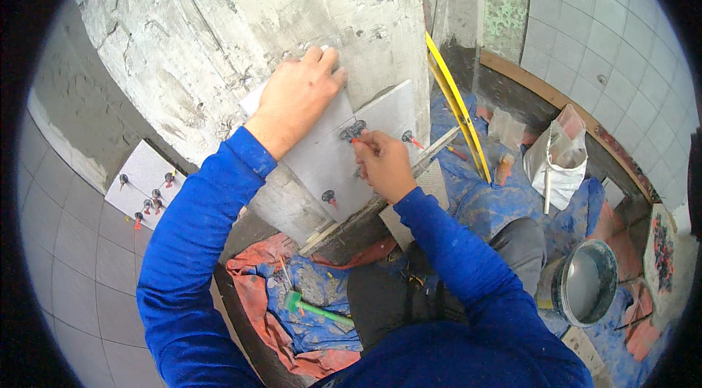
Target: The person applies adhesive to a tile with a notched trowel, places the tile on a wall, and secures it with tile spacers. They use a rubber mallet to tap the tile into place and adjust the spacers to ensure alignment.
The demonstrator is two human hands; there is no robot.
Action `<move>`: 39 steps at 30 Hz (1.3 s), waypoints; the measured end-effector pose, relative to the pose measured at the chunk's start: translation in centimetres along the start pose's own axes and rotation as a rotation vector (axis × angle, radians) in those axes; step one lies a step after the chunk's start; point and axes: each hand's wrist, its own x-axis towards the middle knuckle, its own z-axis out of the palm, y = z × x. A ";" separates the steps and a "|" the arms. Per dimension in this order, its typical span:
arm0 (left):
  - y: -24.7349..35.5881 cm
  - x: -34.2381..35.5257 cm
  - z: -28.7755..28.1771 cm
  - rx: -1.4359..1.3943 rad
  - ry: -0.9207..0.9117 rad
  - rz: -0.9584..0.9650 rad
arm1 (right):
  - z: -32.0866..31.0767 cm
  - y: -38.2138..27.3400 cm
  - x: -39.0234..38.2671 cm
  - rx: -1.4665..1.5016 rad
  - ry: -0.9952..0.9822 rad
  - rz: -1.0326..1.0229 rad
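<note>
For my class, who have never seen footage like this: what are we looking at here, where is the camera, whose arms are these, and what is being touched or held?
The single picture comes from a wide fisheye camera worn on a person's head, looking down, so straight edges bend near the rim. The two blue sleeves are that person's own arms. The left hand presses flat on a pale grey tile set against a rough concrete column. The right hand pinches a small black-and-red clip at the tile's edge; similar clips sit nearby. Below lie a blue tarp, a green-headed mallet, a grey bucket, a white bag and a yellow level.
</note>
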 end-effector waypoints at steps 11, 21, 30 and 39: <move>-0.3 -0.4 0.7 0.010 0.116 0.035 | -0.2 -1.1 0.3 -0.127 0.000 -0.008; -0.2 -0.4 0.7 -0.009 0.146 0.036 | 0.1 -2.2 3.0 -0.671 0.116 -0.427; -0.2 -0.3 0.8 -0.003 0.234 0.054 | -0.7 -3.3 2.3 -1.106 -0.140 -0.754; 4.6 -3.9 1.6 -0.251 0.263 -0.260 | -0.8 -2.5 1.7 -0.901 0.021 -0.609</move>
